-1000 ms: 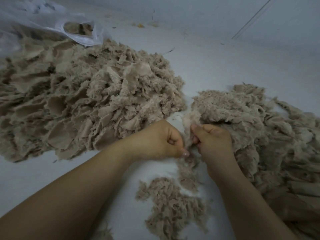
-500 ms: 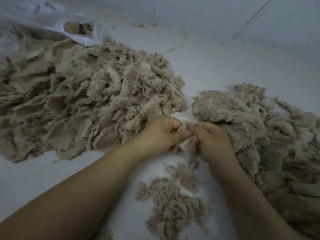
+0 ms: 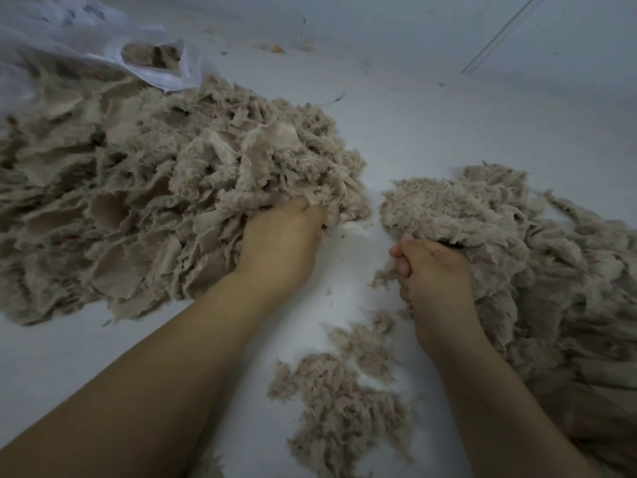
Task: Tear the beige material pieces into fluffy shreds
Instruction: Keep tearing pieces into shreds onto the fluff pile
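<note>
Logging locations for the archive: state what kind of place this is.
Probably an informal workspace on a plain white floor: heaped beige material, a small shredded pile and a plastic bag, no furniture in view.

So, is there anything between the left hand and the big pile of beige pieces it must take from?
Nothing visible does. The left hand is already at the near edge of the big pile of beige pieces, its fingertips buried in the material. The right hand grips a tuft by the right-side pile.

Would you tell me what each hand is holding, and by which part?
Right hand grips a fluffy tuft by its end; left hand digs into the left pile's edge, hold hidden.
</note>
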A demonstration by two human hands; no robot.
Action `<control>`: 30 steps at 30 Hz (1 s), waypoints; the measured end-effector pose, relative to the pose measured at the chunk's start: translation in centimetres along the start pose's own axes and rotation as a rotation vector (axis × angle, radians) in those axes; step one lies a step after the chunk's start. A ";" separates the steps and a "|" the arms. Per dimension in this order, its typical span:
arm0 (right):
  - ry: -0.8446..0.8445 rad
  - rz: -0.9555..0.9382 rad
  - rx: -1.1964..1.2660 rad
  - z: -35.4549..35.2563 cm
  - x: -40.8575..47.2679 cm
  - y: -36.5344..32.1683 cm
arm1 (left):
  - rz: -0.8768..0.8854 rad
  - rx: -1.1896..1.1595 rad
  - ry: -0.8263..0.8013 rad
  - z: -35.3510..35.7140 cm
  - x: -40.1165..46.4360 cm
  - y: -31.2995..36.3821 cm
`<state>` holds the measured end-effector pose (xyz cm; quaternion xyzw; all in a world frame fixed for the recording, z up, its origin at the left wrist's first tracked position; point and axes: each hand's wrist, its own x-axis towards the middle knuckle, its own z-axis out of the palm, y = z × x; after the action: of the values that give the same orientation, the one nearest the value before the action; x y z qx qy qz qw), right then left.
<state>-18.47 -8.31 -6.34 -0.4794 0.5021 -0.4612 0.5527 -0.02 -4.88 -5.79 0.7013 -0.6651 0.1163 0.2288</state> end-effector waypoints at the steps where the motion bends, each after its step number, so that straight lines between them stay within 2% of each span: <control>1: 0.007 0.007 0.011 -0.1 0.0 -0.1 | 0.030 0.038 -0.084 0.3 0.1 0.1; 3: 0.015 0.023 0.039 -0.2 0.0 -0.3 | 0.052 0.114 -0.150 0.5 0.4 -0.2; 8: 0.078 0.058 0.091 -0.6 0.0 -0.7 | -0.058 0.243 -0.171 0.5 0.4 -1.6; 12: 0.136 0.078 0.132 -0.7 0.2 -1.0 | 0.107 0.324 -0.076 -0.2 -0.6 0.7; 14: 0.135 0.072 0.140 -0.6 0.2 -1.1 | 0.245 0.239 0.007 -0.2 -0.8 2.4; 16: 0.130 0.076 0.152 -0.5 0.1 -1.2 | 0.332 0.048 -0.016 0.4 -0.9 4.3; 18: 0.129 0.087 0.169 -0.5 0.1 -1.2 | 0.276 -0.157 -0.142 1.3 -0.7 5.7; 20: 0.124 0.086 0.168 -0.4 0.1 -1.2 | 0.217 -0.239 -0.254 2.1 -0.3 6.3; 22: 0.118 0.074 0.164 -0.3 0.1 -1.0 | 0.230 -0.315 -0.262 2.5 0.1 6.8; 26: 0.120 0.073 0.144 -0.4 0.3 -0.9 | 0.061 -0.529 -0.258 2.8 0.8 7.7; 30: 0.176 0.111 0.295 -0.9 0.8 -0.8 | 0.046 -0.539 -0.215 2.5 -1.1 7.4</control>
<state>-19.30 -9.25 -5.69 -0.3223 0.5014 -0.5386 0.5954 -7.75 -5.19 -7.27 0.6082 -0.7081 -0.1344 0.3325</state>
